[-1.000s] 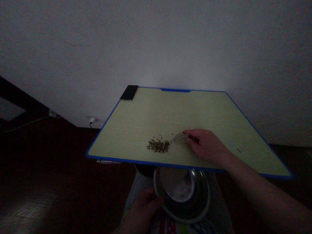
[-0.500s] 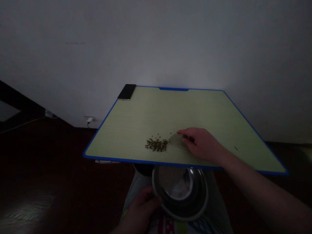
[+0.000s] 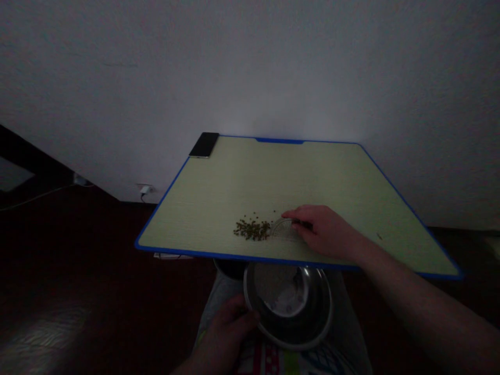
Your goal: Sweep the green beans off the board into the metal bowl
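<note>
My right hand is closed on a clear half-round piece with a ribbed arc, resembling a protractor; fingers cover much of it. Its curved edge lies low over the board, at the right side of a small pile of greenish-brown beans or seeds. A few loose ones are scattered behind the pile. Below the board's front edge, my left hand grips the left rim of a shiny metal bowl. The bowl sits tilted above my lap, its far rim hidden under the board.
The pale board table has a blue rim and stands against a wall. A dark phone lies at its far left corner, and a small brown scrap on the right. Another dark container shows partly behind the bowl. A plug is at the wall.
My right hand has shifted slightly left with the clear half-round piece, whose edge is now closer to the pile. The left hand keeps its hold on the bowl. The view has shifted slightly.
</note>
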### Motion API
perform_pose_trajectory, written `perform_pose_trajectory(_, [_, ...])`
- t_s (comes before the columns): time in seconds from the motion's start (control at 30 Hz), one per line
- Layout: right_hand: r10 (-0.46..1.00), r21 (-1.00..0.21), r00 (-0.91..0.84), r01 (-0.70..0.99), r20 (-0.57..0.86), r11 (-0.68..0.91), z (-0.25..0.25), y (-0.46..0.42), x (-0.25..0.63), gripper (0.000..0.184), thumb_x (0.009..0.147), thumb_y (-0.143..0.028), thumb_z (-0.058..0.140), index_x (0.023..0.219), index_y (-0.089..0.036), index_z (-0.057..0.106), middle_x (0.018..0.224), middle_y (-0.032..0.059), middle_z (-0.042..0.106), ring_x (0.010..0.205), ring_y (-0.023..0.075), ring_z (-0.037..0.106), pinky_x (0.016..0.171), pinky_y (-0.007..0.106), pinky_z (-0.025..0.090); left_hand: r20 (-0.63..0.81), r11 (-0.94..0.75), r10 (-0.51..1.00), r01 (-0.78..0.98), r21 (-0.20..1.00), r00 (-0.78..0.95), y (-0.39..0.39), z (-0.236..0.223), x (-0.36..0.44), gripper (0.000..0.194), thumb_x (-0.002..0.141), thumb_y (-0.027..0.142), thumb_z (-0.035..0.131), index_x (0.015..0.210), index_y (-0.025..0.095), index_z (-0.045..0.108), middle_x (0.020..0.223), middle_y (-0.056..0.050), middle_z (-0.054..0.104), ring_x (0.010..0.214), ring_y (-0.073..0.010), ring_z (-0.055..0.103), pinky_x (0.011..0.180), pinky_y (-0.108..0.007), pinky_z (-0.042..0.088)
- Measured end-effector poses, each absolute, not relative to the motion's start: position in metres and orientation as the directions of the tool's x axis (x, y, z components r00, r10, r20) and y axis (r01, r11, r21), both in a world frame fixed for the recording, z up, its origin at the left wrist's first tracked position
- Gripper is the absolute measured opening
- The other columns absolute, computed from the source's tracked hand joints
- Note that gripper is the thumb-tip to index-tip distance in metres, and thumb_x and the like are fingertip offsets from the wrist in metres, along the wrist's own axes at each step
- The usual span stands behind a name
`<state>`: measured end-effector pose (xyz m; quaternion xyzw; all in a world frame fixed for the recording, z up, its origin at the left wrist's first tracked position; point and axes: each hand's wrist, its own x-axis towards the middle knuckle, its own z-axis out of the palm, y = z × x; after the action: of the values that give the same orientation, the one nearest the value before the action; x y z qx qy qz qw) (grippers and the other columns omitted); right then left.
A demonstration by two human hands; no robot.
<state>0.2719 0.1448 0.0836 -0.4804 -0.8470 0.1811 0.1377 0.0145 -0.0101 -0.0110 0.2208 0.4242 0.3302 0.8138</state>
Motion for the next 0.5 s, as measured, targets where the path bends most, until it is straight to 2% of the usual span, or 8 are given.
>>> perform_pose_trajectory(0.23, [0.863,-0.47,-0.498,0.744,0.085,0.475,0.081,0.14,0.275,0.04,0.096,-0.017,0.058,0.126,-0.022,0.083,0.119,0.0107,0.086,0.107,0.0271,0.081,0.096,0.041,0.063,-0.599,0.698,0.715,-0.318,0.642,0.361,-0.011,-0.015,0.011,0.033,0.076,0.049,0.094,0.1,0.027,0.088,0.099,-0.004,0.092,0.103,-0.0369,0.083,0.109,-0.057,0.056])
perform_pose_trajectory(0.33, [0.868,-0.453,-0.489,0.757,0.085,0.471,0.081,0.138,0.277,0.04,0.096,-0.017,0.058,0.126,-0.021,0.084,0.116,0.0109,0.086,0.104,0.0272,0.082,0.095,0.041,0.064,-0.602,0.689,0.723,-0.286,0.666,0.339,-0.01,-0.009,0.013,0.035,0.074,0.05,0.095,0.097,0.025,0.088,0.097,-0.005,0.092,0.103,-0.0378,0.083,0.11,-0.057,0.056])
perform_pose_trajectory(0.5, [0.863,-0.446,-0.497,0.755,0.088,0.481,0.081,0.136,0.277,0.04,0.095,-0.017,0.058,0.125,-0.019,0.084,0.117,0.012,0.086,0.105,0.0279,0.082,0.094,0.042,0.064,-0.571,0.69,0.722,-0.344,0.637,0.391,-0.008,0.0,0.016,0.033,0.071,0.048,0.097,0.091,0.023,0.088,0.086,-0.005,0.091,0.097,-0.0361,0.084,0.105,-0.052,0.059])
